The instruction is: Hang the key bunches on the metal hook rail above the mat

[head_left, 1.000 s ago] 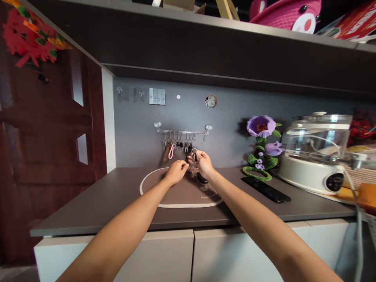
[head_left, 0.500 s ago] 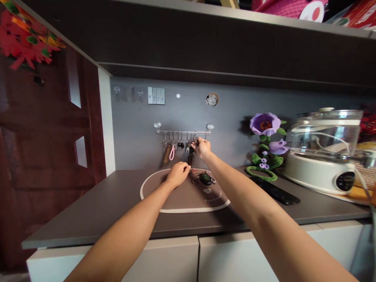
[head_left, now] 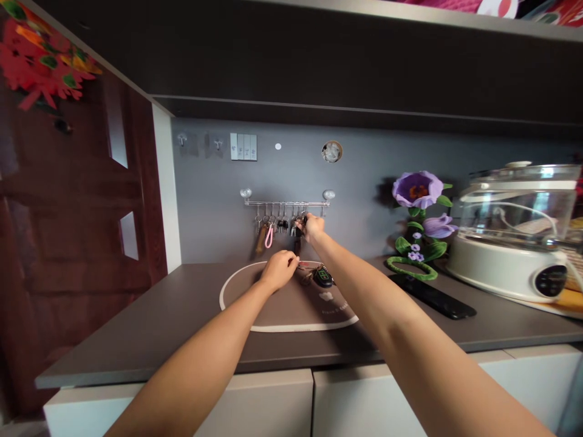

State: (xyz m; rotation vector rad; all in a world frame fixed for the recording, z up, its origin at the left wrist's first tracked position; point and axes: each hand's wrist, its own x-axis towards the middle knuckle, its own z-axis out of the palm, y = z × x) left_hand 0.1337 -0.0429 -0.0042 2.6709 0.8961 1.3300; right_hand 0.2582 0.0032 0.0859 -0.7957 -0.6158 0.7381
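In the head view, a white cable (head_left: pixel 512 204) shows through the clear-walled appliance (head_left: pixel 496 264). The right hand (head_left: pixel 314 227) pinches a key bunch (head_left: pixel 302 223) at the hook rail (head_left: pixel 282 204); its direction is unclear, though neighbouring keys (head_left: pixel 282 226) hang downward. I cannot tell whether the left hand (head_left: pixel 279 268), above the mat (head_left: pixel 259 309), grips anything. A black fob (head_left: pixel 323 277) lies beside the right forearm.

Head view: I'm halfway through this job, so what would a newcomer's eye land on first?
Probably the big purple flower at the right, just left of the clear-walled cooker. Next, the red decoration at the upper left, in front of the dark door. Then, mid-picture, the right hand at the hanging keys, with the left hand lower, over the mat.
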